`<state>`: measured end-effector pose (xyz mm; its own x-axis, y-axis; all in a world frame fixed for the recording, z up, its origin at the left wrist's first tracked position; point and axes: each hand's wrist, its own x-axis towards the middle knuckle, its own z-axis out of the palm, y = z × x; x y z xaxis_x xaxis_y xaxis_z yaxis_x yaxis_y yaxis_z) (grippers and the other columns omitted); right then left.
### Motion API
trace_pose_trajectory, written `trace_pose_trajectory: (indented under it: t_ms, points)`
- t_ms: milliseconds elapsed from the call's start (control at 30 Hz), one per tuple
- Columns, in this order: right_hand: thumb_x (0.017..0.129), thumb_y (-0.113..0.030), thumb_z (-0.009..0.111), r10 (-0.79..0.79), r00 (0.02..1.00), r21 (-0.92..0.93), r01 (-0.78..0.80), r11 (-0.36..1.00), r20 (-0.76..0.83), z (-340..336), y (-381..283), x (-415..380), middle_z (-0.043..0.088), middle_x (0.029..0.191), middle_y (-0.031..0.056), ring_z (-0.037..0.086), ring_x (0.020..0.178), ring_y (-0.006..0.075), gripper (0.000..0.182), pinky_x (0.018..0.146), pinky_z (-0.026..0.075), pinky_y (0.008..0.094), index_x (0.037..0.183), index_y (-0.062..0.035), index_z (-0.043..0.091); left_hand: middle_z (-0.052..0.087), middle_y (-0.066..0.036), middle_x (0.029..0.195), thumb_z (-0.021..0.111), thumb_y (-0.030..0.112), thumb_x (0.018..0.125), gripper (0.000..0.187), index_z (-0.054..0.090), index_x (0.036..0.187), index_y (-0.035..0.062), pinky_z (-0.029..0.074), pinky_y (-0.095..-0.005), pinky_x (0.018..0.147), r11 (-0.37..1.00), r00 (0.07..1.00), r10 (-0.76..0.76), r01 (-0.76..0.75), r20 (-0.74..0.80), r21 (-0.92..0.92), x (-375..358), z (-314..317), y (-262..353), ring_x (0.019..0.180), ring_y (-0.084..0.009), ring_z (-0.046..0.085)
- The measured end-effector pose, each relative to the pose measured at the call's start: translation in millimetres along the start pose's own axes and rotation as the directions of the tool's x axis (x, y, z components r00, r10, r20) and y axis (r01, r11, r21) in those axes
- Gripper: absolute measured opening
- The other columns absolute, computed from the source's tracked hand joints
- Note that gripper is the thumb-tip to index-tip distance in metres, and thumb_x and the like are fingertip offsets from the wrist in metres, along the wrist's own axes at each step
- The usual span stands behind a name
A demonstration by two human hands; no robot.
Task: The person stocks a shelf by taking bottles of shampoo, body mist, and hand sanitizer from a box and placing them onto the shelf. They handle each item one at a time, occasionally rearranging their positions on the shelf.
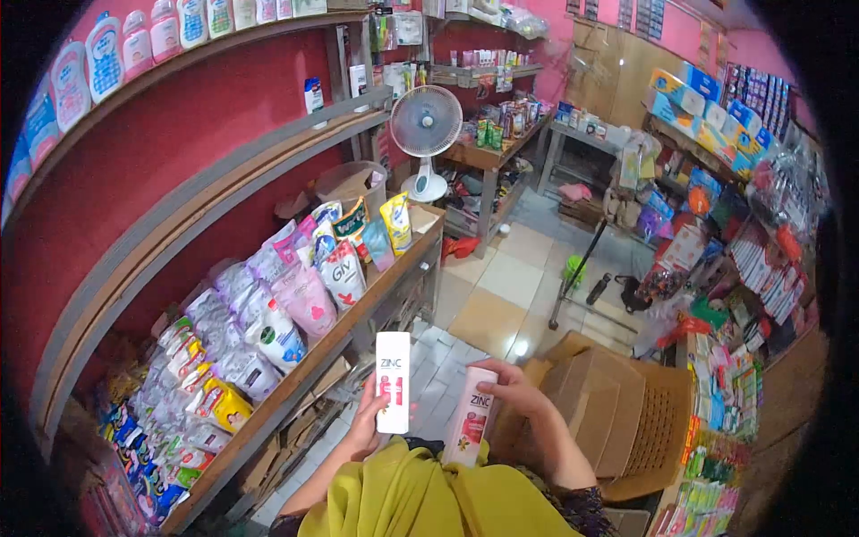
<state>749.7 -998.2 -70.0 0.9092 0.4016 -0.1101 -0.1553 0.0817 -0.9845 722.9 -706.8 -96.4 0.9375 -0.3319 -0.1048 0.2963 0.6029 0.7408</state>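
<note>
My left hand (365,419) is closed around a white shampoo bottle (393,416) marked ZINC, held upright in front of me with its label facing me. In my right hand (512,391) is a second, pinkish ZINC shampoo bottle (472,421), tilted a little, with the fingers wrapped round its upper part. The two bottles are apart, side by side. A yellow-green cloth (403,497) lies below them and touches or comes near the base of the right bottle.
On the left, a wooden shelf (344,334) bears rows of refill pouches (304,300). Bottles (105,58) line the upper shelf. A white fan (427,121) stands behind. At right are a brown plastic chair (658,421) and hanging sachets (716,483). Tiled floor (501,295) lies ahead.
</note>
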Motion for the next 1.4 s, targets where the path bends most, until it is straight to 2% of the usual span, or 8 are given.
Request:
trace_pose_trajectory:
  t_ms: [200, 267, 500, 633, 833, 1000, 1200, 1400]
  points:
    - [0.081, 0.0, 0.064, 0.055, 0.993, -0.131, -0.068, 0.989, -0.102, -59.4, -23.6, 78.4, 0.06, 0.107, 0.0007, 0.055, 0.099, 0.0094, 0.046, 0.082, 0.046, 0.0247, 0.125, -0.0047, 0.053, 0.049, -0.013, 0.123, 0.052, 0.017, 0.085, 0.071, 0.016, 0.145, 0.0168, 0.053, -0.0483, 0.08, 0.997, 0.996, 0.076, -0.077, -0.043, -0.025, 100.2, -11.4, 26.1, 0.099, -0.0344, 0.06]
    - [0.08, 0.003, 0.064, 0.039, 0.991, -0.067, -0.048, 0.997, -0.126, -73.1, -36.1, 99.0, 0.06, 0.107, 0.0009, 0.055, 0.097, 0.0096, 0.047, 0.081, 0.046, 0.024, 0.125, -0.0044, 0.053, 0.04, -0.013, 0.135, 0.046, 0.011, 0.086, 0.07, 0.013, 0.147, 0.017, 0.049, -0.0489, 0.088, 0.997, 0.996, 0.08, -0.08, 0.05, 0.002, 139.3, -12.6, 40.1, 0.114, -0.034, 0.051]
    - [0.079, 0.005, 0.064, -0.024, 0.904, -0.039, 0.009, 0.999, -0.426, -114.2, -73.0, 177.6, 0.061, 0.103, 0.0019, 0.058, 0.09, 0.0101, 0.05, 0.076, 0.049, 0.0241, 0.127, -0.0051, 0.052, 0.045, -0.013, 0.13, 0.051, 0.016, 0.087, 0.067, 0.018, 0.144, 0.0171, 0.052, -0.0478, 0.084, 0.995, 0.99, 0.093, -0.097, 0.103, 0.03, 251.0, 6.0, 88.8, 0.105, -0.0357, 0.058]
    - [0.08, 0.0, 0.066, -0.398, 0.835, -0.306, 0.293, 0.906, -0.379, -190.1, -75.6, 264.6, 0.062, 0.096, 0.0037, 0.06, 0.082, 0.0107, 0.049, 0.062, 0.051, 0.024, 0.126, -0.0066, 0.052, 0.047, -0.017, 0.127, 0.047, 0.01, 0.088, 0.059, 0.019, 0.14, 0.0097, 0.051, -0.0466, 0.088, 0.99, 0.989, 0.144, -0.144, 0.015, 0.012, 303.1, 3.4, 89.4, 0.112, -0.0373, 0.055]
    - [0.081, -0.012, 0.07, -0.361, 0.926, 0.015, 0.365, 0.931, -0.108, -254.4, -159.3, 384.4, 0.063, 0.096, 0.0025, 0.061, 0.079, 0.0115, 0.044, 0.055, 0.051, 0.0252, 0.121, -0.0062, 0.055, 0.045, -0.014, 0.133, 0.055, 0.023, 0.086, 0.062, 0.027, 0.138, 0.0073, 0.053, -0.0491, 0.083, 0.947, 0.919, 0.317, -0.292, -0.235, 0.136, 362.7, 21.8, 87.3, 0.109, -0.0355, 0.057]
    - [0.08, -0.01, 0.069, -0.384, 0.918, -0.085, 0.392, 0.916, 0.1, -287.0, -221.0, 469.7, 0.062, 0.101, 0.0028, 0.06, 0.083, 0.0094, 0.047, 0.055, 0.049, 0.0218, 0.124, -0.0069, 0.053, 0.048, -0.013, 0.13, 0.056, 0.025, 0.086, 0.06, 0.03, 0.136, 0.0063, 0.055, -0.0494, 0.079, 0.887, 0.819, 0.461, -0.422, -0.342, 0.188, 394.4, 35.9, 87.2, 0.104, -0.0341, 0.059]
    - [0.082, -0.004, 0.066, -0.545, 0.77, -0.018, 0.583, 0.812, 0.331, -259.5, -298.6, 545.9, 0.06, 0.107, 0.0061, 0.059, 0.085, 0.01, 0.05, 0.057, 0.05, 0.0206, 0.128, -0.0033, 0.048, 0.052, -0.013, 0.121, 0.058, 0.027, 0.089, 0.055, 0.032, 0.133, 0.0078, 0.055, -0.0482, 0.08, 0.838, 0.685, 0.529, -0.517, -0.501, 0.178, 402.4, 50.3, 83.9, 0.103, -0.0346, 0.06]
    - [0.079, -0.008, 0.071, -0.823, 0.434, 0.068, 0.87, 0.489, 0.366, -188.6, -384.5, 606.1, 0.061, 0.104, 0.0053, 0.058, 0.086, 0.0105, 0.052, 0.062, 0.051, 0.0228, 0.127, -0.0068, 0.051, 0.048, -0.014, 0.13, 0.055, 0.03, 0.09, 0.057, 0.03, 0.137, 0.0097, 0.054, -0.0495, 0.081, 0.777, 0.566, 0.608, -0.568, -0.557, 0.272, 389.5, 28.0, 82.2, 0.103, -0.0345, 0.059]
